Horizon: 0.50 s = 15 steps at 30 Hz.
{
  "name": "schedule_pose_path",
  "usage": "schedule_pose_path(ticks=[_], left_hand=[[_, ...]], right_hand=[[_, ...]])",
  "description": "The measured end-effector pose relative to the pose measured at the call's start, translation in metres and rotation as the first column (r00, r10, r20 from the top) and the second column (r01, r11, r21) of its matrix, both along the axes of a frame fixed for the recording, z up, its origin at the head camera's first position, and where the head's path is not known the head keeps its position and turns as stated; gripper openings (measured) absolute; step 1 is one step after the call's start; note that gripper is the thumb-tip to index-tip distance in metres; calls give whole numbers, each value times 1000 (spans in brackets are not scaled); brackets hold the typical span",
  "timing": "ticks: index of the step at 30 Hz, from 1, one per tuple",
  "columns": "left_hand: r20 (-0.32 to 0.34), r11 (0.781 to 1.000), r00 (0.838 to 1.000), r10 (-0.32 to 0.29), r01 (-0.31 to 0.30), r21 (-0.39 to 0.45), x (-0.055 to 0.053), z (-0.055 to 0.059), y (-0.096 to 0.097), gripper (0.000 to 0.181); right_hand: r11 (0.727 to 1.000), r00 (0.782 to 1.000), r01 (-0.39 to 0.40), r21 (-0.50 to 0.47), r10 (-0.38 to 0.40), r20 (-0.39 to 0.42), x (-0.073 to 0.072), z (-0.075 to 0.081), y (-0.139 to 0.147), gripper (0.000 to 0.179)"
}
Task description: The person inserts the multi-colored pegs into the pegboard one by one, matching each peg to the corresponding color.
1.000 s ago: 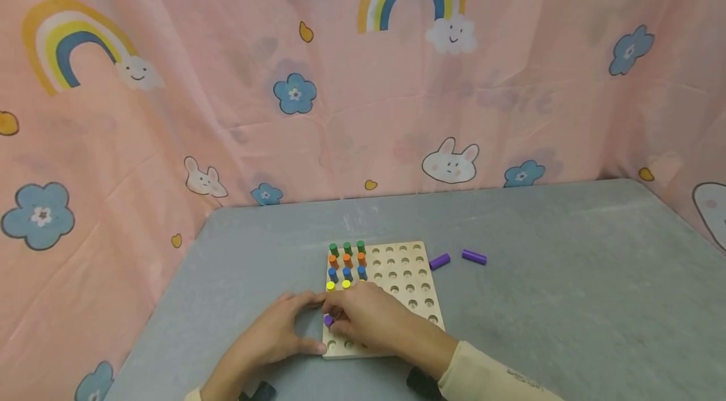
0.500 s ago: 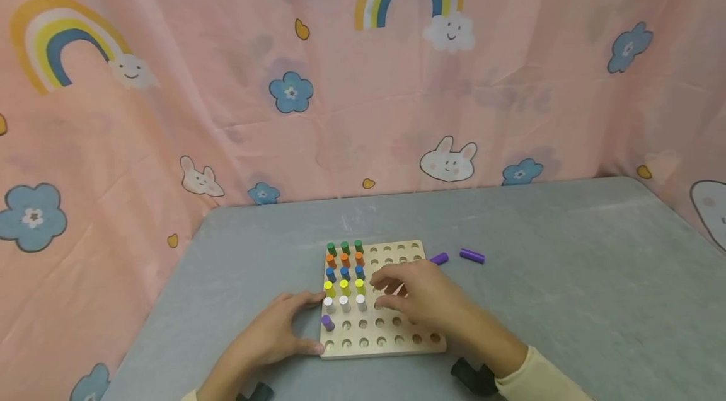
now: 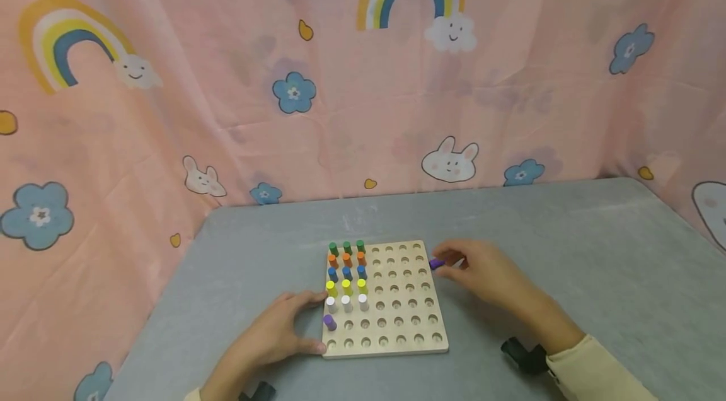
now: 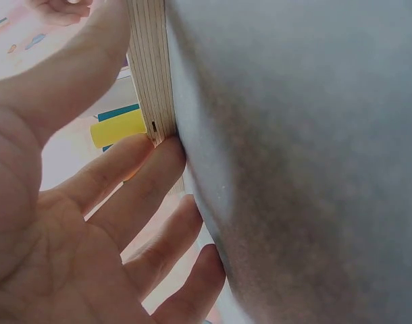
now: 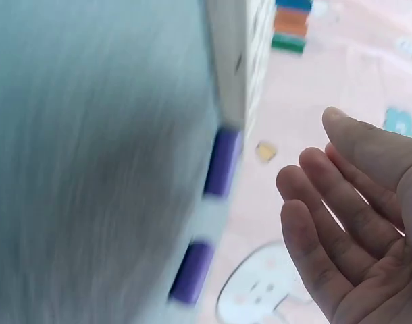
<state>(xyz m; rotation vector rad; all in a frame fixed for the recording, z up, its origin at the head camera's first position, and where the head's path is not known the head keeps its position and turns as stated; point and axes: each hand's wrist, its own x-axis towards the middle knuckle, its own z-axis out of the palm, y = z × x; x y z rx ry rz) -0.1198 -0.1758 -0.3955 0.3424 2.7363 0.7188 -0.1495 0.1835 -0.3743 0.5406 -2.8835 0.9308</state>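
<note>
A wooden pegboard (image 3: 399, 297) lies on the table with round holes. Green, orange, blue, yellow and white pegs stand in rows of three on its left side, and one purple peg (image 3: 329, 323) stands in front of the white ones. My left hand (image 3: 278, 330) rests against the board's left edge, thumb and fingertips spread along it. Just beyond the right edge, my right hand (image 3: 482, 272) hovers with parted fingers at a loose purple peg (image 5: 223, 162). A second loose purple peg (image 5: 192, 273) lies beside it, hidden behind the hand in the head view.
The grey table (image 3: 567, 249) extends to both sides of the board. A pink patterned curtain (image 3: 351, 136) hangs along its back edge and at the sides. Dark wrist devices (image 3: 524, 355) sit on both wrists.
My right hand has let go of the purple peg standing at the board's left and moved right, past the board, to the loose pegs. My left hand stays at the edge.
</note>
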Motion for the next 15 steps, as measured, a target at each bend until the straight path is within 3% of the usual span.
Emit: schedule_pose_path(ticks=[8,15], left_hand=[[8,1000,1000,8,-8,8,-1,0,1,85],[13,1000,1000,8,-8,8,-1,-1,1,84]], right_hand=[[994,999,52,92,-52,-3,-20,-10,34,27],[989,999,43,144,-43,1,-30,-18,48,30]])
